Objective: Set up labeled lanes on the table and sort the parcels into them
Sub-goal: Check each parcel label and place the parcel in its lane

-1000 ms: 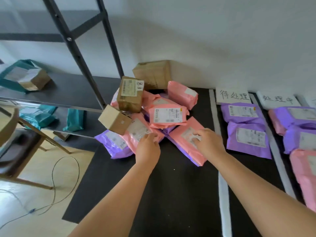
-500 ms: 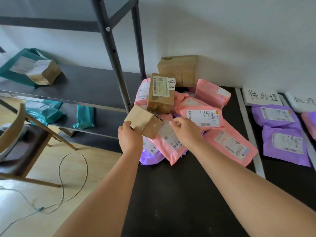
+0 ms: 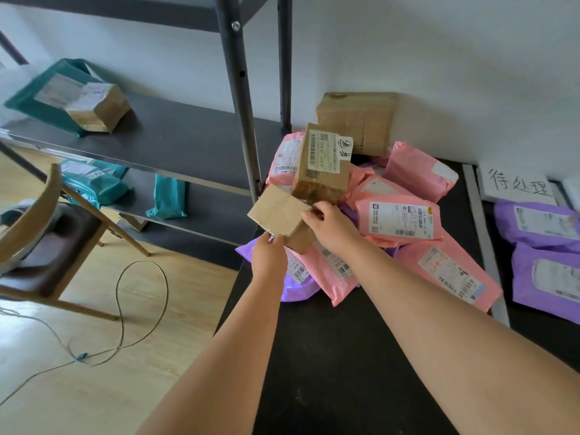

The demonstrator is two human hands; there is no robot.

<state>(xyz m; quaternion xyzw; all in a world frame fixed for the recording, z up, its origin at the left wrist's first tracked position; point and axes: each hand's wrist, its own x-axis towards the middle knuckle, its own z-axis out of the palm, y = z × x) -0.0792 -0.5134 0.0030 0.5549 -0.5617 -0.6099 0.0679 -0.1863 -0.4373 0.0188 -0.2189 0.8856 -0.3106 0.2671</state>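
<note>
Black tabletop [image 3: 345, 356] runs from your near edge to the white wall, and both your forearms reach out over it. Your left hand [image 3: 269, 257] holds the near corner of the small brown cardboard box [image 3: 277, 215]. Your right hand [image 3: 332, 229] grips its right edge, thumb on top. So both hands are clamped on that one box, set apart across it.

Two hands make sense: the box sits tilted at the table's left edge, perched on the heap of pink plastic mailer bags [image 3: 408, 171], where a one-sided pull could tip it toward the floor. A purple plastic mailer bag [image 3: 295, 290] pokes out under the heap's near left corner.

Just beyond your hands a taller brown cardboard box with a barcode label [image 3: 323, 164] leans on the same heap, very close to yours; lift cleanly or it may slide.

Farther right, past the white tape strip [image 3: 485, 243], purple mailers [image 3: 546, 274] lie in the lane below the handwritten white card [image 3: 518, 183]. I judge your box belongs in a lane on that side.
</note>
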